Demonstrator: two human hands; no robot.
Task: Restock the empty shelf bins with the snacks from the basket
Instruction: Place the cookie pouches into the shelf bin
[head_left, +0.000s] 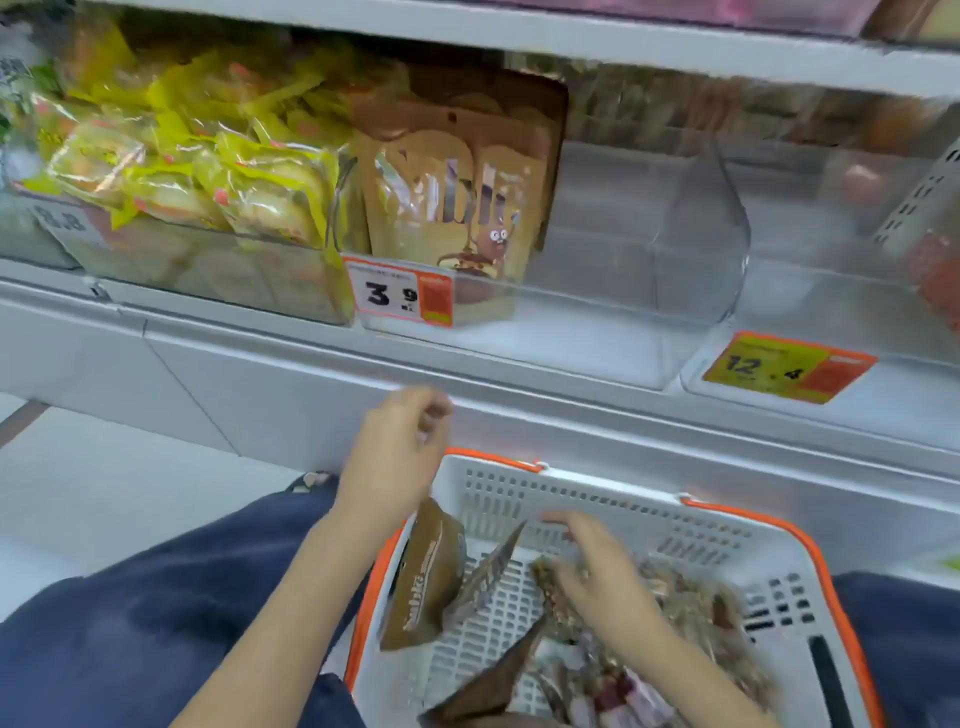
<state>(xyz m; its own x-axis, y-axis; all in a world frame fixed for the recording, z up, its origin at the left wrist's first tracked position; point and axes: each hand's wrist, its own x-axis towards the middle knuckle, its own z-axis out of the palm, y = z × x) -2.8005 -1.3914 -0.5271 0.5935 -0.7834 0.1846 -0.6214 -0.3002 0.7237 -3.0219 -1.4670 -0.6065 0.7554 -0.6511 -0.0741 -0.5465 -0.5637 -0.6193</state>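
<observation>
A white basket with an orange rim (613, 493) sits between my knees and holds several brown snack pouches (426, 571) and other packets. My right hand (597, 566) is down inside the basket with its fingers curled on a speckled brown packet (550, 577). My left hand (395, 452) hovers above the basket's left rim, fingers loosely curled, holding nothing. On the shelf above, a clear bin (597, 291) has brown pouches (457, 208) standing at its left and bare room at its right. The clear bin (831, 312) to its right shows no stock at its front.
Yellow-wrapped bread packets (197, 171) fill the bin at the left. Price tags reading 3.9 (400, 296) and 12.4 (784, 366) hang on the bin fronts. A grey shelf ledge (519, 410) juts out just above the basket. My dark-trousered knees flank the basket.
</observation>
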